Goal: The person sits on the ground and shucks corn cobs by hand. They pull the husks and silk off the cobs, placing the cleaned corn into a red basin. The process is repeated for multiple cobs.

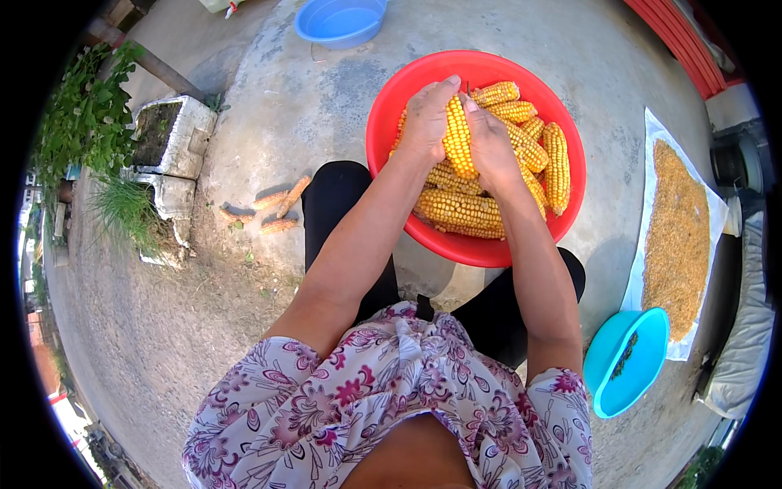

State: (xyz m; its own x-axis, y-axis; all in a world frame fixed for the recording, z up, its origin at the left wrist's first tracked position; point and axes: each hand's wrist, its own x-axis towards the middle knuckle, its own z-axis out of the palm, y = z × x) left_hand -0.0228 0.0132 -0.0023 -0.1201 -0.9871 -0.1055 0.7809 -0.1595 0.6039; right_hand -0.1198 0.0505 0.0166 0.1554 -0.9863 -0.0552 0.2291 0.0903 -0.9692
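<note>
Between my two hands is an ear of yellow corn (458, 140), its kernels facing up. My left hand (429, 116) grips it along the left side, while my right hand (489, 143) closes on it from the right. Both thumbs lie near its far end, where a thin dark pointed thing (468, 87) sticks up; I cannot tell what it is. Below my hands stands a red plastic basin (476, 255), set in front of my knees. Several more ears of corn (461, 211) fill it, some hidden under my hands and forearms.
Several stripped cobs (292, 197) lie on the concrete to the left. Planter boxes (183, 137) stand beyond them. A blue basin (342, 27) sits ahead. On the right, a white sheet (652, 131) bears spread yellowish grain (678, 238), with a turquoise basin (641, 382) nearby.
</note>
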